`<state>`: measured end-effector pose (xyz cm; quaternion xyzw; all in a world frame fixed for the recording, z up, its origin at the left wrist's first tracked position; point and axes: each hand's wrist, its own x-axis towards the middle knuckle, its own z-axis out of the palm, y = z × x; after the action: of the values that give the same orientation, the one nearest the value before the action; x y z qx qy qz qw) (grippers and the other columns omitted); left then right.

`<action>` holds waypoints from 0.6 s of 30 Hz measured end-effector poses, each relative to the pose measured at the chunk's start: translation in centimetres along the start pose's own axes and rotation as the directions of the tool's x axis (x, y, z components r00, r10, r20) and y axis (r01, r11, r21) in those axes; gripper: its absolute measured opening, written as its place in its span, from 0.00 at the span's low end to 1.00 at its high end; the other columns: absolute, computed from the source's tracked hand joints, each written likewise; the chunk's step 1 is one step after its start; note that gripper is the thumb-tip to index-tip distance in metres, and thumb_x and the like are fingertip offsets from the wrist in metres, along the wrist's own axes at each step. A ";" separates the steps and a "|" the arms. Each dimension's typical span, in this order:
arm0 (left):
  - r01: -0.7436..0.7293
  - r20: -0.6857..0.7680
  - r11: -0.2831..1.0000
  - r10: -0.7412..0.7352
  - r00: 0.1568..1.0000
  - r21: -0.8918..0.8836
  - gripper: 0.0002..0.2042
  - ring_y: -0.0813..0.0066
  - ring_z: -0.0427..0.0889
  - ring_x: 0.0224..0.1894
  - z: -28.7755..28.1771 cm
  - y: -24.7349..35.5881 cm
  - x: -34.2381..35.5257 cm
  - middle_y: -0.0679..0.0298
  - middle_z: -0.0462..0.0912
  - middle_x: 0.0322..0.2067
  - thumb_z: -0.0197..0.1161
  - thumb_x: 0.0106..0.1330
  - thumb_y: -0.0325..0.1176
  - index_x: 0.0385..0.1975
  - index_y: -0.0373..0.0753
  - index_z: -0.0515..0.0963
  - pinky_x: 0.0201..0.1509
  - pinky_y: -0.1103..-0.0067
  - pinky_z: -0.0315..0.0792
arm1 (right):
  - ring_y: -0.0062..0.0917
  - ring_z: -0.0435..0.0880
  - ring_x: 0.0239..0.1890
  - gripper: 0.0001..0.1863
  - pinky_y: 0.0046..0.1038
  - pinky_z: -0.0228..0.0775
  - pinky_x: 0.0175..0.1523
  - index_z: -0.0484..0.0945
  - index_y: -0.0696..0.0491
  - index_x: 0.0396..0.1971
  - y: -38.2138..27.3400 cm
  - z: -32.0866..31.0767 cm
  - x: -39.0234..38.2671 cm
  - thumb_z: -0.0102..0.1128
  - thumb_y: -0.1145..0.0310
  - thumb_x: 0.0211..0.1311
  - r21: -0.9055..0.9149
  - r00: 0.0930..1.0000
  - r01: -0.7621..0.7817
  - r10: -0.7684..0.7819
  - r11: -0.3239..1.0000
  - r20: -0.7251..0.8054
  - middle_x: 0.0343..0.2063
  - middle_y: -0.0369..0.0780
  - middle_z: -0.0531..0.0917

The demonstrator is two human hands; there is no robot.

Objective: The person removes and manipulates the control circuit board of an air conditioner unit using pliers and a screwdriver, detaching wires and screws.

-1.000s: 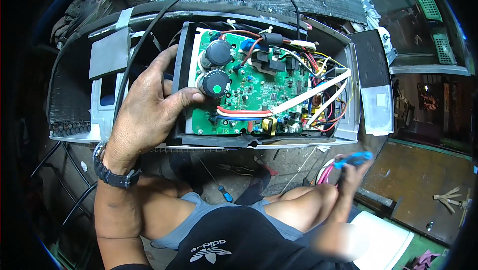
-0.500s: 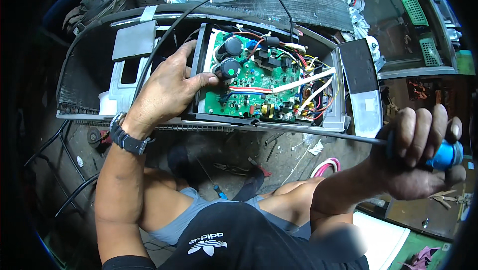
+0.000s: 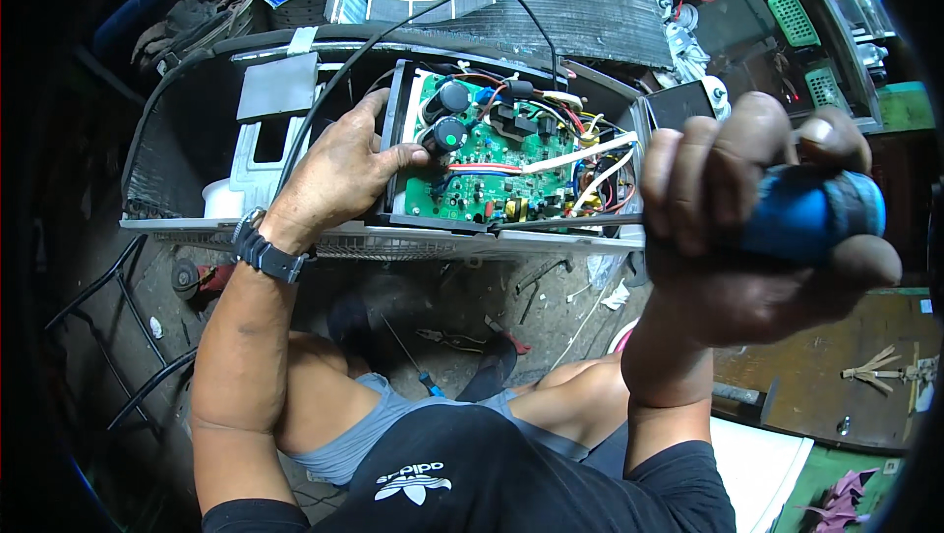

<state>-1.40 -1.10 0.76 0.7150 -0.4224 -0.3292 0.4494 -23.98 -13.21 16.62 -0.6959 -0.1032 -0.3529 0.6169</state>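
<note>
Right hand [image 3: 723, 282] moved leftward, closed around blue-handled screwdriver [image 3: 811, 210], left hand [image 3: 339, 167] gripping black circuit-board housing [image 3: 396, 105] by its side

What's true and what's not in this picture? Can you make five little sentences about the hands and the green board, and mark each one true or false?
1. The right hand holds a screwdriver with a blue handle. True.
2. The left hand is holding a cup. False: it grips the left end of the dark frame around the green board.
3. Two round black cylinders stand on the green board. True.
4. A watch is on the right wrist. False: it is on the left wrist.
5. The screwdriver's metal shaft points away from the frame. False: it reaches to the frame's near edge.
</note>
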 end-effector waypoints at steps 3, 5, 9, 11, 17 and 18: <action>-0.020 -0.017 0.999 0.020 1.000 0.026 0.42 0.85 0.77 0.23 0.0 -0.3 0.1 0.66 0.81 0.20 0.75 0.72 0.36 0.78 0.24 0.58 0.26 0.80 0.69 | 0.22 0.68 0.19 0.41 0.30 0.64 0.26 0.70 0.46 0.66 1.8 1.2 -0.5 0.49 0.25 0.74 0.015 0.997 -0.014 0.016 1.000 -0.079 0.28 0.37 0.73; -0.030 -0.026 0.998 0.032 0.999 0.063 0.43 0.84 0.77 0.23 -0.2 0.1 0.0 0.66 0.81 0.20 0.75 0.71 0.36 0.78 0.24 0.59 0.27 0.79 0.70 | 0.23 0.68 0.18 0.41 0.31 0.65 0.26 0.70 0.47 0.65 2.5 2.2 -1.2 0.50 0.25 0.74 -0.034 0.987 -0.042 0.036 0.999 -0.158 0.27 0.38 0.73; 0.027 0.013 0.998 -0.028 1.000 0.056 0.33 0.74 0.88 0.31 -0.4 0.8 -0.4 0.56 0.91 0.32 0.72 0.74 0.35 0.74 0.30 0.66 0.38 0.72 0.80 | 0.23 0.67 0.17 0.42 0.30 0.64 0.24 0.70 0.48 0.62 2.8 3.4 -2.2 0.57 0.25 0.69 -0.192 0.967 -0.100 0.050 0.976 -0.250 0.25 0.38 0.72; 0.029 -0.006 0.998 -0.028 1.000 0.060 0.33 0.73 0.88 0.31 -0.3 0.6 -0.5 0.55 0.91 0.32 0.72 0.74 0.35 0.74 0.30 0.66 0.38 0.72 0.80 | 0.23 0.67 0.16 0.42 0.30 0.63 0.23 0.70 0.49 0.61 2.5 3.6 -2.3 0.59 0.25 0.68 -0.239 0.974 -0.112 0.059 0.965 -0.218 0.25 0.38 0.72; 0.028 0.020 0.995 -0.030 0.999 0.095 0.34 0.71 0.89 0.30 -0.4 0.9 -0.1 0.53 0.91 0.32 0.72 0.74 0.36 0.74 0.28 0.66 0.37 0.71 0.80 | 0.22 0.65 0.16 0.40 0.30 0.64 0.23 0.68 0.48 0.60 2.1 3.1 -2.1 0.58 0.26 0.70 -0.290 0.989 -0.088 0.048 0.953 -0.143 0.25 0.38 0.71; 0.030 0.021 0.995 -0.032 0.999 0.096 0.34 0.71 0.89 0.30 -0.4 0.9 -0.1 0.53 0.91 0.32 0.72 0.74 0.36 0.74 0.28 0.66 0.37 0.71 0.80 | 0.22 0.65 0.16 0.38 0.30 0.64 0.23 0.68 0.47 0.60 2.4 3.7 -1.8 0.56 0.27 0.72 -0.294 0.975 -0.119 0.056 0.948 -0.216 0.25 0.38 0.71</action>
<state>-1.35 -1.02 1.75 0.7386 -0.4315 -0.3234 0.4047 -22.53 -9.73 13.63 -0.7467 0.0477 -0.4065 0.5243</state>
